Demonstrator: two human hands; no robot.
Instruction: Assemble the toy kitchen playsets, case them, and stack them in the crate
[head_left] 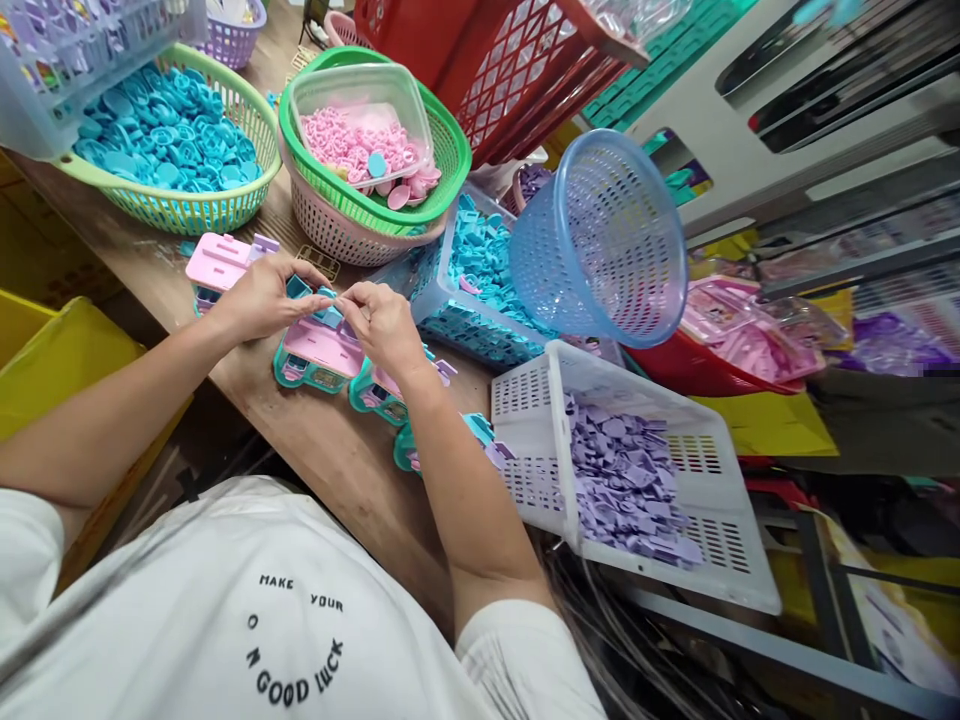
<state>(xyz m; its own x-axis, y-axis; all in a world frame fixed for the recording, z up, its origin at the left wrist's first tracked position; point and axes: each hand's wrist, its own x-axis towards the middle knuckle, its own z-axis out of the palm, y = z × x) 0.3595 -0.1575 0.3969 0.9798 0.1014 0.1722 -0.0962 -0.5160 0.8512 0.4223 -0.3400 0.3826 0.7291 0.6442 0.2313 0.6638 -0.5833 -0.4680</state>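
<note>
Several pink and teal toy houses stand in a row along the table. My left hand (264, 293) and my right hand (381, 325) meet above the middle toy house (321, 350). Fingers of both hands pinch at a small blue plastic part (328, 312) on its top, which they partly cover. Another toy house (219, 265) with a pink roof sits left of my left hand. Under my right wrist is a further toy house (377, 392), partly hidden. One more toy house (409, 447) lies behind my right forearm, showing teal and purple pieces.
A green basket (270, 165) of blue parts stands at the back left. Beside it, stacked baskets (461, 150) hold pink pieces. A blue bin (427, 300) of blue parts has a blue mesh basket (600, 240) tilted on it. A white basket (525, 440) holds purple parts.
</note>
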